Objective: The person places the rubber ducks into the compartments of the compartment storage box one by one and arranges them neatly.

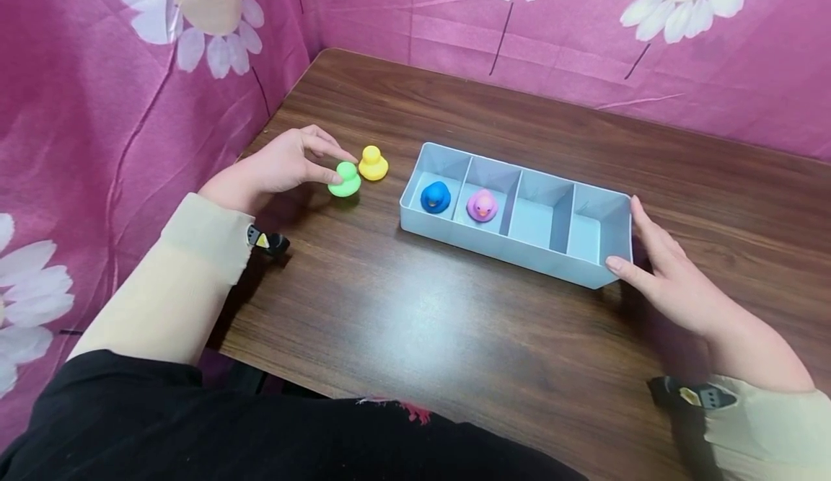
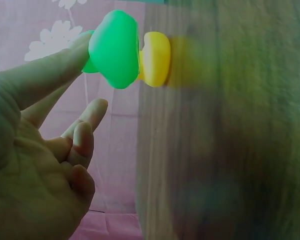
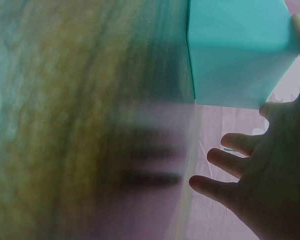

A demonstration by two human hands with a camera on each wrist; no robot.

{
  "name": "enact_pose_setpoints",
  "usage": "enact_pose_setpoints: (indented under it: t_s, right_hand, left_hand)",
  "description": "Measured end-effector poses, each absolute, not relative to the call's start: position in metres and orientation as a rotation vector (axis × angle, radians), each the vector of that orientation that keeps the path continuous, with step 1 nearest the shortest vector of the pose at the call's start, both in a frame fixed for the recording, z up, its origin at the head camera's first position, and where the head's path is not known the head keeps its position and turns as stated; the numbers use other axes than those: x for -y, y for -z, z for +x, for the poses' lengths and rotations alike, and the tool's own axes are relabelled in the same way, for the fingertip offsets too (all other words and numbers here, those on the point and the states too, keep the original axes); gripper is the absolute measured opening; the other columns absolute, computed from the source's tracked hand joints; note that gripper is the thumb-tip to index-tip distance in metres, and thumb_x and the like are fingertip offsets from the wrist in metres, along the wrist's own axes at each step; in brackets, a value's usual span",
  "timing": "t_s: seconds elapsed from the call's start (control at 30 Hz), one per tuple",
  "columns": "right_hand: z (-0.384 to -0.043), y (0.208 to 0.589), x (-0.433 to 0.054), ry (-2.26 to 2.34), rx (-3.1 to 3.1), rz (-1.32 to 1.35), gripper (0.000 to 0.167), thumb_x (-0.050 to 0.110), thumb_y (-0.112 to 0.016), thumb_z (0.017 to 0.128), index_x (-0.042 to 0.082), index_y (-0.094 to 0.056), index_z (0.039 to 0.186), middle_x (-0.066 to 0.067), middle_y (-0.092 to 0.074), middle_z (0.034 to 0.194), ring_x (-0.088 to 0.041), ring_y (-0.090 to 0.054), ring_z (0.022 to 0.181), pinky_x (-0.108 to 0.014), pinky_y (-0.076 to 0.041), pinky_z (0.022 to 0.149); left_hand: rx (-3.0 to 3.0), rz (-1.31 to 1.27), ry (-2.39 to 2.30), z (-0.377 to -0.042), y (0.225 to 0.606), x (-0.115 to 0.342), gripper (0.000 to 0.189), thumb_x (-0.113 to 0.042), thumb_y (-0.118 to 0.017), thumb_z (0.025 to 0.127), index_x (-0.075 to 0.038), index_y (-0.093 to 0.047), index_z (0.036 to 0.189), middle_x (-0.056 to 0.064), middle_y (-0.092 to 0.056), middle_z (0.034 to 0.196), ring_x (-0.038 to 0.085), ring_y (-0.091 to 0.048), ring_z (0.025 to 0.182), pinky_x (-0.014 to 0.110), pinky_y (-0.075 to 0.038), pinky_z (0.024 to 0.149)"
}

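My left hand [image 1: 288, 160] pinches a green rubber duck [image 1: 345, 182] between thumb and finger, holding it just above the table. Behind the duck stands a yellow rubber duck [image 1: 373, 164], which partly shows past the green one in the left wrist view. A light blue-grey divided box [image 1: 519, 248] lies to their right, with a blue duck [image 1: 436, 197] in its leftmost compartment and a pink duck [image 1: 482, 206] in the one beside it. My right hand [image 1: 682, 286] holds the box's right end, thumb at the front corner and index finger at the back corner; the other fingers spread apart.
The ducks and box are on a brown wood-grain table [image 1: 363, 301]. Pink cloth [image 1: 448, 27] with large white flowers hangs behind the table and along its left side. Two compartments at the box's right hold nothing.
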State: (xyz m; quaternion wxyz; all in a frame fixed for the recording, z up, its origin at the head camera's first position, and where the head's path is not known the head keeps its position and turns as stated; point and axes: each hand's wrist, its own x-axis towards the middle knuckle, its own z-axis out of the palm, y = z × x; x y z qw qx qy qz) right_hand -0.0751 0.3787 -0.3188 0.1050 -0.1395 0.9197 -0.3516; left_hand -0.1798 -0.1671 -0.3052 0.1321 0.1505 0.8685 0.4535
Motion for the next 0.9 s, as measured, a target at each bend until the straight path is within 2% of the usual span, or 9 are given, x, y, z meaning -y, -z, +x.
enact_pose_setpoints:
  t_s: [0.27,0.47,0.63,0.9]
  right_hand:
    - [-0.077,0.319,-0.379,1.026,-2.704,-0.404,0.091,0.021,-0.061,0.099,0.040,0.007,0.156,-0.017,0.000,0.163,-0.042,0.002,0.145,-0.066,0.002,0.109]
    - [-0.076,0.318,-0.379,1.022,-2.698,-0.396,0.091,0.021,-0.061,0.099,0.040,0.008,0.155,-0.015,0.003,0.163,-0.042,0.003,0.145,-0.067,0.003,0.108]
    - [-0.077,0.317,-0.380,1.041,-2.688,-0.408,0.091,0.020,-0.062,0.098,0.039,0.007,0.156,-0.010,0.003,0.163,-0.039,0.004,0.146,-0.066,0.003,0.109]
    - [-0.076,0.318,-0.381,1.045,-2.688,-0.408,0.091,0.020,-0.061,0.099,0.039,0.007,0.156,-0.009,0.004,0.163,-0.039,0.004,0.146,-0.066,0.003,0.109]
  left_hand:
    - [-2.526,0.459,-1.309,-0.180,0.291,0.159,0.038,-0.011,-0.082,0.081,-0.008,-0.074,0.118,0.008,-0.053,0.116,0.020,-0.044,0.112,0.034,-0.036,0.089]
    - [-2.625,0.579,-1.132,-0.184,0.274,0.148,0.038,-0.018,-0.083,0.081,-0.015,-0.075,0.118,0.004,-0.054,0.118,0.018,-0.046,0.113,0.038,-0.036,0.093]
    - [-2.587,0.684,-1.182,-0.182,0.263,0.131,0.036,-0.017,-0.083,0.081,-0.014,-0.075,0.116,0.005,-0.053,0.116,0.016,-0.045,0.113,0.043,-0.033,0.098]
    - [-2.490,0.801,-1.233,-0.180,0.253,0.095,0.034,-0.019,-0.083,0.082,-0.016,-0.076,0.115,0.004,-0.052,0.115,0.019,-0.044,0.110,0.035,-0.039,0.081]
